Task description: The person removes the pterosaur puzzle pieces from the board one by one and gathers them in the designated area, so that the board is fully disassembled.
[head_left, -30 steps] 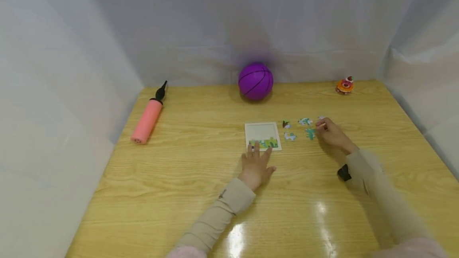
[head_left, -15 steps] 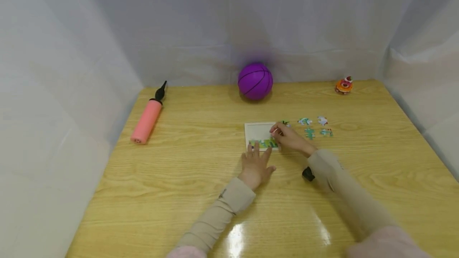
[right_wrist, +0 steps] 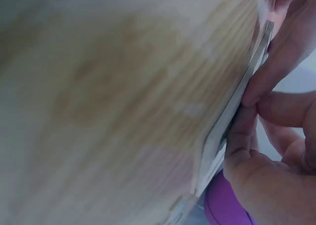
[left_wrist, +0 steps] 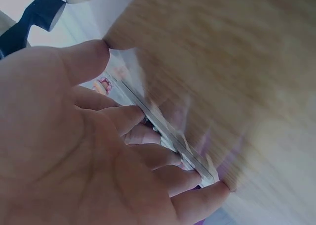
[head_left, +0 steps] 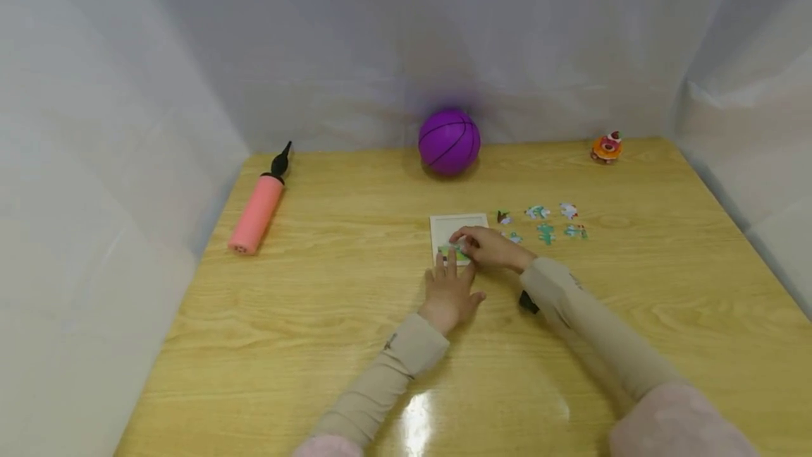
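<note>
A square pale wooden puzzle board (head_left: 434, 233) lies flat in the head view, green puzzle pieces (head_left: 444, 254) along its near side. My left hand (head_left: 449, 300) lies with straight, spread fingers at its near edge; in the left wrist view those fingers (left_wrist: 165, 156) line the board's side. Over the board's right part, my right hand (head_left: 491, 247) pinches a small puzzle piece (head_left: 460, 246), mostly hidden by the fingers. Close up in the right wrist view, thumb and fingertips (right_wrist: 244, 118) meet right at the board edge (right_wrist: 212, 141). Several loose puzzle pieces (head_left: 545, 233) lie right of the board.
A purple ball (head_left: 449, 142) stands behind the board against the back curtain. At the left lies a pink hand pump (head_left: 256, 214) with a black nozzle. An orange toy figure (head_left: 607, 148) sits at the back right. Pale sheeting encloses the wooden table (head_left: 330, 302).
My right hand has travelled left from the loose pieces to the board, carrying a puzzle piece, and has come down over the near row. The left hand has stayed at the board's near edge.
</note>
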Available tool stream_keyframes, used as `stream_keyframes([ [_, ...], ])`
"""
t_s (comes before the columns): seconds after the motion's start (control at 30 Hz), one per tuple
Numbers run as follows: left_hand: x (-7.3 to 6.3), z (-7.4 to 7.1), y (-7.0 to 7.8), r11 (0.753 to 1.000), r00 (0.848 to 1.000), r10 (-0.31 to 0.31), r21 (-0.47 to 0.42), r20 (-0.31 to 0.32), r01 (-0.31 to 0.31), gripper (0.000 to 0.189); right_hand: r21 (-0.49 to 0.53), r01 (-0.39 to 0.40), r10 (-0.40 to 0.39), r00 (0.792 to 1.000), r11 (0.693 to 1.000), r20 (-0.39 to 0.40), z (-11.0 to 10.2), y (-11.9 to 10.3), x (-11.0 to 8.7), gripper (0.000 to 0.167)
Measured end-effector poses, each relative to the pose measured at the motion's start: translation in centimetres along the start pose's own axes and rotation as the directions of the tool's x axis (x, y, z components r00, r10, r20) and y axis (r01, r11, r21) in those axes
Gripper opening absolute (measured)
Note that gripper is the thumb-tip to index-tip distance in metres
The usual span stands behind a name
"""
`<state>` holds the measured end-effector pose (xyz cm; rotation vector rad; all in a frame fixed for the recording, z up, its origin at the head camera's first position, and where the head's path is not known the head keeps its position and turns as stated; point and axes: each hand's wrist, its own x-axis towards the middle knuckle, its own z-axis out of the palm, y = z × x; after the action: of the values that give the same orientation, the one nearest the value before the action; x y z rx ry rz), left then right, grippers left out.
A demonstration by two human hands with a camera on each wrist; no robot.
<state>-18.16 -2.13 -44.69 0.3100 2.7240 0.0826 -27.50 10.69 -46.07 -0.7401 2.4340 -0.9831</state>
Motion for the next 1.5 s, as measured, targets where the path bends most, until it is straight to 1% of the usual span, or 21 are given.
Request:
stream_keyframes([
  [0.1, -0.1, 0.1, 0.1, 0.998, 1.0, -0.001, 0.056, -0.017, 0.002, 0.065, -0.026, 0.015, -0.014, 0.999, 1.0, 0.033, -0.2, -0.3, 0.2, 0.04],
  [0.2, -0.3, 0.2, 0.4, 0.994, 1.0, -0.003, 0.106, -0.025, 0.006, 0.063, -0.043, 0.012, -0.009, 0.997, 0.999, 0.075, -0.5, -0.7, 0.3, 0.044],
  [0.37, -0.3, 0.3, 0.6, 0.994, 0.999, -0.023, 0.107, -0.029, 0.025, 0.061, -0.033, 0.006, -0.002, 0.991, 0.999, 0.13, -0.7, -1.3, 0.5, 0.045],
  [0.47, -0.2, 0.3, 0.5, 0.994, 0.999, -0.024, 0.106, -0.024, 0.026, 0.061, 0.002, -0.023, 0.023, 0.99, 1.0, 0.14, -0.7, -1.6, 0.5, 0.045],
  [0.57, -0.2, 0.3, 0.5, 0.994, 1.0, -0.016, 0.109, -0.024, 0.018, 0.062, 0.045, -0.051, 0.044, 0.99, 0.998, 0.133, -0.5, -1.6, 0.5, 0.046],
  [0.63, -0.3, 0.2, 0.4, 0.994, 1.0, -0.013, 0.109, -0.026, 0.015, 0.062, 0.076, -0.055, 0.046, 0.991, 0.996, 0.125, -0.5, -1.4, 0.5, 0.047],
  [0.7, -0.4, 0.1, 0.4, 0.995, 1.0, -0.012, 0.102, -0.026, 0.014, 0.063, 0.104, -0.054, 0.043, 0.993, 0.993, 0.112, -0.4, -1.2, 0.6, 0.044],
  [0.87, -0.5, 0.0, 0.4, 0.997, 1.0, -0.02, 0.078, -0.019, 0.021, 0.062, 0.16, -0.039, 0.027, 0.997, 0.986, 0.076, -0.3, -0.4, 0.5, 0.027],
  [1.0, -0.5, 0.1, 0.5, 0.996, 0.999, -0.031, 0.084, -0.024, 0.033, 0.061, 0.194, -0.05, 0.04, 0.998, 0.98, 0.054, -0.2, -0.3, 0.3, 0.015],
  [1.13, -0.5, 0.3, 0.6, 0.995, 0.999, -0.037, 0.09, -0.026, 0.039, 0.062, 0.216, -0.044, 0.038, 0.999, 0.975, 0.034, -0.1, -0.3, 0.1, 0.007],
  [1.23, -0.4, 0.3, 0.6, 0.995, 0.999, -0.04, 0.088, -0.028, 0.042, 0.063, 0.197, -0.026, 0.024, 1.0, 0.98, 0.01, 0.0, -0.2, 0.1, 0.007],
  [1.4, -0.4, 0.2, 0.5, 0.997, 0.999, -0.037, 0.07, -0.033, 0.04, 0.062, 0.146, 0.008, 0.001, 0.998, 0.989, -0.062, 0.0, 0.2, 0.0, 0.013],
  [1.5, -0.4, 0.2, 0.4, 0.997, 0.999, -0.036, 0.06, -0.031, 0.038, 0.062, 0.155, -0.014, 0.027, 0.996, 0.988, -0.082, -0.5, 0.4, -0.5, 0.018],
])
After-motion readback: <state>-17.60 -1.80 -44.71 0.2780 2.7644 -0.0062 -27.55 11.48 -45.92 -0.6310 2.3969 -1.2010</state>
